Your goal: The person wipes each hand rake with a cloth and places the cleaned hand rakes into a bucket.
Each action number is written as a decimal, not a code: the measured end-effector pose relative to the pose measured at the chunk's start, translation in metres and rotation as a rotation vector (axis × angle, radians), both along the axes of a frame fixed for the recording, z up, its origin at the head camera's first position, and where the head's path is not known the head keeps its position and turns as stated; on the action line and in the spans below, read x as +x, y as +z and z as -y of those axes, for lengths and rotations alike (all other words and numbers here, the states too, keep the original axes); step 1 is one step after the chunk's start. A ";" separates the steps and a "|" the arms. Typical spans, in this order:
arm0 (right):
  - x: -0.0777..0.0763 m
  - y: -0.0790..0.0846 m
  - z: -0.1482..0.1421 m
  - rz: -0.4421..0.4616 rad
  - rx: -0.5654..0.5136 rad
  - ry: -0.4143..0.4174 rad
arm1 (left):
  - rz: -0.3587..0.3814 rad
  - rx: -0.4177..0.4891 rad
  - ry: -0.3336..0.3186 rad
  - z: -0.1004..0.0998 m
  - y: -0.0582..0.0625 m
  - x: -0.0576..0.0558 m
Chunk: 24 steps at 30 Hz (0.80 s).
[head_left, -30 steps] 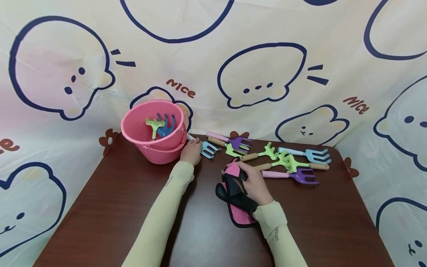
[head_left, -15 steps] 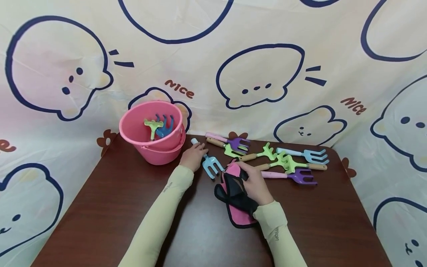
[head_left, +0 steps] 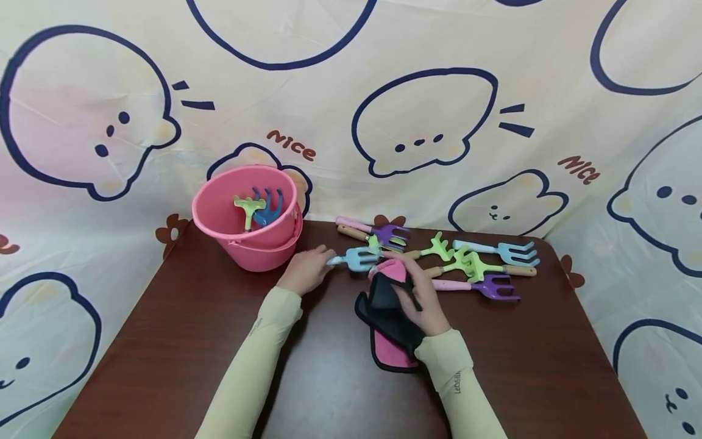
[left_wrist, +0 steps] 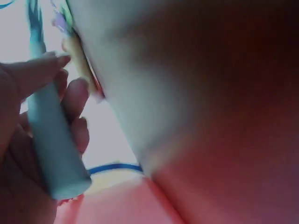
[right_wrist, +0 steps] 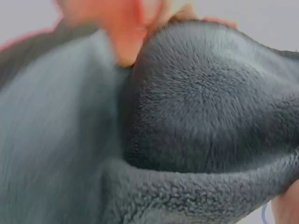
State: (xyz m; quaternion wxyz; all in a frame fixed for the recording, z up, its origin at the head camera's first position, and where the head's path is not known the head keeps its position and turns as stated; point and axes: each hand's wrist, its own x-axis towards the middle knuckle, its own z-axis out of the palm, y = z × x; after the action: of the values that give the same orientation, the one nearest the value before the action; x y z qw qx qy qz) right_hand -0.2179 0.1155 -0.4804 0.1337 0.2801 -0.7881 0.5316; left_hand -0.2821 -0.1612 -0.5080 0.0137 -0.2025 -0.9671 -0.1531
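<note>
My left hand (head_left: 307, 268) grips a light blue toy garden fork (head_left: 361, 259) by its handle, with the tines pointing right toward my other hand. In the left wrist view the fingers curl round the pale blue handle (left_wrist: 56, 140). A pink and black fabric pouch (head_left: 392, 329) is in my right hand (head_left: 425, 299), which holds its upper right side. Dark fuzzy fabric (right_wrist: 196, 98) of the pouch fills most of the right wrist view, with blurred fingertips at its top. The fork's tines are close to the pouch's top; I cannot tell whether they touch.
Pink buckets (head_left: 227, 222), one in the other, stand at the back left with a green rake (head_left: 249, 207) and blue fork (head_left: 269, 210) inside. Along the back right lie several green, purple (head_left: 496, 288) and light blue tools (head_left: 512, 251). A patterned cloth hangs behind the table (head_left: 329, 378).
The light blue fork has been lifted from beside the buckets and turned so its tines point right. My right hand has shifted its hold, and the pouch's dark inside shows more.
</note>
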 end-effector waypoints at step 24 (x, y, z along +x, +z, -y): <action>0.029 0.032 0.022 0.200 -0.459 0.069 | 0.530 1.375 -0.301 -0.056 0.025 0.125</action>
State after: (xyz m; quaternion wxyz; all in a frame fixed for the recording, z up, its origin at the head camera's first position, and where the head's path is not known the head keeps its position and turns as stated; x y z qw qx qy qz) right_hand -0.1885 0.0932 -0.4482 0.0967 0.2152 -0.6460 0.7260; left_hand -0.1571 -0.1050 -0.4835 -0.1173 -0.2345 -0.5863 -0.7665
